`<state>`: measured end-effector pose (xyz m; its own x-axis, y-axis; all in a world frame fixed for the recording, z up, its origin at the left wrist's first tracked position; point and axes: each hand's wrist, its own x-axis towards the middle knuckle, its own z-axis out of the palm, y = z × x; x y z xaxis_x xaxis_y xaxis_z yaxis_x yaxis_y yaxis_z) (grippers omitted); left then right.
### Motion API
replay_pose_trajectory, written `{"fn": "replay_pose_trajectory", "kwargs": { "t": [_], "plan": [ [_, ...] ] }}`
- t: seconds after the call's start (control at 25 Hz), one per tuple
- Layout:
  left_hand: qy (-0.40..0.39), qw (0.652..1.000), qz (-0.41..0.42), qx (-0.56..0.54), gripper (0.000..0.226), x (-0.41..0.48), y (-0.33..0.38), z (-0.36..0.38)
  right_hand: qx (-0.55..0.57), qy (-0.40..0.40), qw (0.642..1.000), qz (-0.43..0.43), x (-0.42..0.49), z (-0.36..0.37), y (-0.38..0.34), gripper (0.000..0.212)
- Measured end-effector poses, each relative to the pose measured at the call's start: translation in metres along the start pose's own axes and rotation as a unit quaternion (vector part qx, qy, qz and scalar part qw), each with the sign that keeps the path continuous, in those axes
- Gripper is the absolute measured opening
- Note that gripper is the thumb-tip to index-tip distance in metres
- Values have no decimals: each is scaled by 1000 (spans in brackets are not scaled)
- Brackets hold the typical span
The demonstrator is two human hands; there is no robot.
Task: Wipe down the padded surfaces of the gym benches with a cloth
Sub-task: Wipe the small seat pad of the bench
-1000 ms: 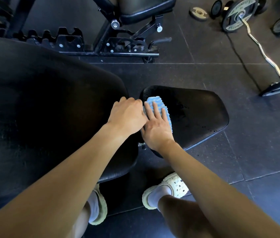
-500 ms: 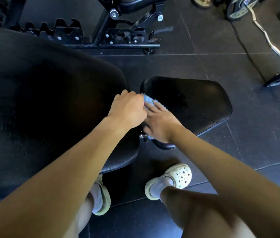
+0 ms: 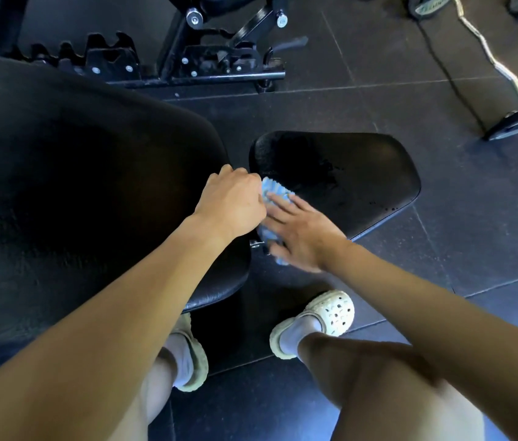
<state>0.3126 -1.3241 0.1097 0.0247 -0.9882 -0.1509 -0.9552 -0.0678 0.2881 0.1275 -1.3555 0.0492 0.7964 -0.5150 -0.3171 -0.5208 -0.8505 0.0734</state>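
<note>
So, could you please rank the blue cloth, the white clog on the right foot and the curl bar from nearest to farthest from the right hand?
1. The blue cloth: pressed under the right hand, on the seat pad.
2. The white clog: on the floor, just below the hand in the view.
3. The curl bar: on the floor, far upper right.

My left hand (image 3: 232,202) is curled, knuckles up, and my right hand (image 3: 302,230) lies flat beside it, fingers straight.

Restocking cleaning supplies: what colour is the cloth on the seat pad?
Light blue; the cloth shows best in the head view.
</note>
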Motion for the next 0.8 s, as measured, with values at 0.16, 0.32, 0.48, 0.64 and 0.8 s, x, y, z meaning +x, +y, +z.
{"fn": "replay_pose_trajectory", "kwargs": {
  "t": [0.16, 0.32, 0.48, 0.64, 0.8],
  "plan": [
    [-6, 1000, 4, -8, 24, -3, 3, 1, 76, 32, 975, 207, 25, -1, -3, 69],
    [-19, 1000, 1, -23, 22, -5, 8, 3, 44, 5, 993, 109, -2, 3, -10, 70],
    [-26, 999, 11, -19, 22, -7, 7, 6, 94, 41, 966, 236, -7, 3, 51, 79],
    [-41, 999, -2, -26, 22, -5, 13, 1, 110, 37, 933, 342, 11, 0, 25, 78],
    [-82, 996, -13, -18, 22, 2, 32, -6, 91, 16, 972, 218, -7, 3, -17, 74]
  ]
}}
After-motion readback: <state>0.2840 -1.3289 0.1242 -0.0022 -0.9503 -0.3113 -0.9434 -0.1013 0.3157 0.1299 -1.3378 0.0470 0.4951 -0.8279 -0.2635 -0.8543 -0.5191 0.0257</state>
